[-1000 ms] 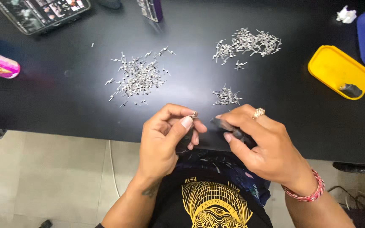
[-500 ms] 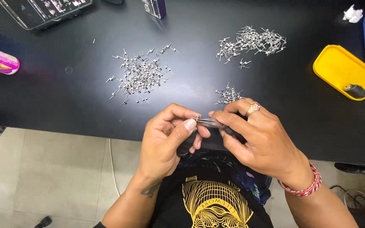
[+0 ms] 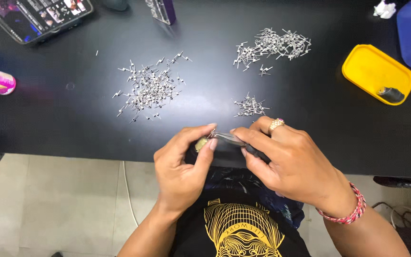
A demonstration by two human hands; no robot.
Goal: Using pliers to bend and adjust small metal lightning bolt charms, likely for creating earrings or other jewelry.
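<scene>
Left hand (image 3: 181, 164) pinched on a small brass-coloured piece (image 3: 200, 143) at the black table's (image 3: 72, 128) near edge; right hand (image 3: 286, 162) clenched round a slim metal tool (image 3: 229, 138) — tip touching that piece; just beyond, a little heap of metal pins (image 3: 249, 105); larger heaps farther left (image 3: 148, 85) and behind (image 3: 272, 45) — yellow tray (image 3: 372, 71) well apart

Head view, steeply down, near table (image 3: 310, 143)

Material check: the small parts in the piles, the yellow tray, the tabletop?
Small parts: likely bare metal, silvery grey with bright glints. Yellow tray: looks like moulded plastic, uniform glossy colour, rounded rim. Tabletop: black, smooth, semi-gloss with soft reflections; laminate or painted board, cannot tell which.
</scene>
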